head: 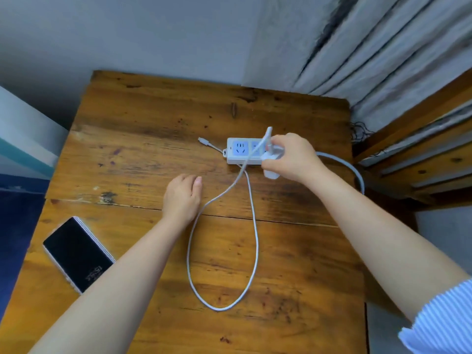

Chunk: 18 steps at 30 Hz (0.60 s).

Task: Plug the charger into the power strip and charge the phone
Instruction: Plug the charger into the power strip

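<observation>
A white power strip (238,150) with blue sockets lies on the wooden table (143,116), toward the far right. My right hand (293,159) grips the white charger (272,163) just over the strip's right end. The charger's white cable (255,238) loops down the table and back up, and its free plug end (203,141) rests left of the strip. My left hand (182,195) rests loosely curled on the table, holding nothing, left of the cable. The dark-screened phone (78,254) lies face up near the table's left edge.
The strip's thick grey cord (355,172) runs off the table's right edge. Grey curtains (383,60) hang behind on the right, beside a wooden frame (421,159). A grey wall is at the back. A blue and white surface (18,162) borders the left side.
</observation>
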### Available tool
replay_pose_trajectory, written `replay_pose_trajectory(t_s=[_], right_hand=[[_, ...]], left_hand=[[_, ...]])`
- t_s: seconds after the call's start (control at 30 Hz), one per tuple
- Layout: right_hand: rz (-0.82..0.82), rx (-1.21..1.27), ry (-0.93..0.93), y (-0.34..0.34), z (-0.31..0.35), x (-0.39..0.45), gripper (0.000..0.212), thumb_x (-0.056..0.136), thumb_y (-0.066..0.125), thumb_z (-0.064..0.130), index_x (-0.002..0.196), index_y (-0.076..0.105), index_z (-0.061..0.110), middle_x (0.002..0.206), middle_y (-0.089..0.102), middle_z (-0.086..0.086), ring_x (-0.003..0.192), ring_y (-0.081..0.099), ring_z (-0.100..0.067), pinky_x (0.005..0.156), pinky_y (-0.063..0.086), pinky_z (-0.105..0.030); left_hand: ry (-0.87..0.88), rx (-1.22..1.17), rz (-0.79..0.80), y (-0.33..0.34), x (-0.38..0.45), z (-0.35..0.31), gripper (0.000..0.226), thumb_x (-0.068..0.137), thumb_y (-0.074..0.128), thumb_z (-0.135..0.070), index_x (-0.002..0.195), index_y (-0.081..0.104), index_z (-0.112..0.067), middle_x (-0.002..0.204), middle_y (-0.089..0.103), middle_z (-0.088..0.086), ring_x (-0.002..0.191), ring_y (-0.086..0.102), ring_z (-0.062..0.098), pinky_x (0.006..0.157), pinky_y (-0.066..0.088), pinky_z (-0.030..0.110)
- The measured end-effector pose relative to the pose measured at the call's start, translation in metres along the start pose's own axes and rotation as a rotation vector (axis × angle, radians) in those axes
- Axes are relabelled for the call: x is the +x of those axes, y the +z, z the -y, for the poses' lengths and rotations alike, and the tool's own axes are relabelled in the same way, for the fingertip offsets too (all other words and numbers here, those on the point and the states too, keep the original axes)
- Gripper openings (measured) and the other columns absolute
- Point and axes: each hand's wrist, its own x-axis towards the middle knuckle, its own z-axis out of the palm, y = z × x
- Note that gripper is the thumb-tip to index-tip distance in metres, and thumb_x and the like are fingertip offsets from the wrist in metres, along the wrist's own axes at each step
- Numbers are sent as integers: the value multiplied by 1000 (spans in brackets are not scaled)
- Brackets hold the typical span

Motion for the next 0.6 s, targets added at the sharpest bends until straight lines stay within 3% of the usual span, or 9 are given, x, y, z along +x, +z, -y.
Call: replay_pose_trajectory(t_s=[0.07, 0.13, 0.2, 0.27, 0.33, 0.47, 0.53, 0.6], right_hand=[[-93, -58, -12, -7, -11, -1, 33, 69, 67, 24, 99, 61, 12, 89, 45, -3, 81, 43, -17, 63, 33, -29], [-146, -22, -63, -13, -23, -4, 32, 69, 70, 16, 99, 62, 9, 94, 48, -8, 84, 44, -16, 68, 38, -25], [-170, 116, -121, -11, -31, -9, 28, 67, 72, 6, 94, 64, 3, 101, 54, -13, 88, 47, -14, 73, 41, -13], [-78, 148, -218, -27, -63, 17, 26, 67, 72, 0, 91, 62, -1, 104, 55, -15, 93, 51, -15, 80, 43, -16], [-51, 242, -178, -24, -72, 24, 28, 69, 70, -3, 95, 61, 0, 110, 55, -17, 98, 53, -17, 83, 46, -18], [-39, 299, -204, -22, -71, 34, 32, 74, 67, -1, 104, 57, 4, 119, 53, -14, 102, 51, -12, 72, 46, -1], [-20, 290, -234, -22, -69, 39, 31, 75, 66, -2, 104, 57, 6, 120, 52, -14, 104, 50, -12, 75, 46, -3], [5, 277, -247, -24, -67, 41, 32, 76, 65, -3, 105, 56, 5, 122, 52, -15, 106, 50, -14, 85, 45, -14]], left_hand=[[-42, 86, 35, 7, 3, -1, 41, 96, 38, -24, 125, 50, 3, 139, 43, 23, 131, 35, 34, 108, 29, 40], [-78, 149, 42, 18, 2, 1, 47, 95, 38, -28, 135, 38, -1, 150, 27, 18, 140, 20, 31, 114, 20, 41], [-86, 194, 47, 26, -2, 7, 52, 95, 37, -30, 139, 30, -4, 154, 19, 15, 143, 11, 29, 116, 14, 42], [-210, 172, -5, 68, 3, -16, 55, 95, 36, -33, 142, 24, -6, 156, 14, 13, 144, 7, 27, 118, 10, 41], [-183, 219, -5, 74, 1, -19, 59, 95, 35, -36, 144, 17, -8, 157, 9, 11, 145, 2, 25, 118, 6, 40], [-154, 297, -11, 72, 7, -14, 63, 95, 32, -40, 145, 9, -10, 157, 3, 9, 145, -3, 23, 118, 1, 39], [-153, 313, -37, 70, 8, -15, 63, 95, 30, -41, 146, 8, -10, 157, 2, 9, 145, -3, 22, 118, 1, 38], [-148, 332, -46, 68, 8, -15, 63, 95, 29, -41, 145, 8, -10, 157, 3, 9, 145, -2, 22, 118, 1, 38]])
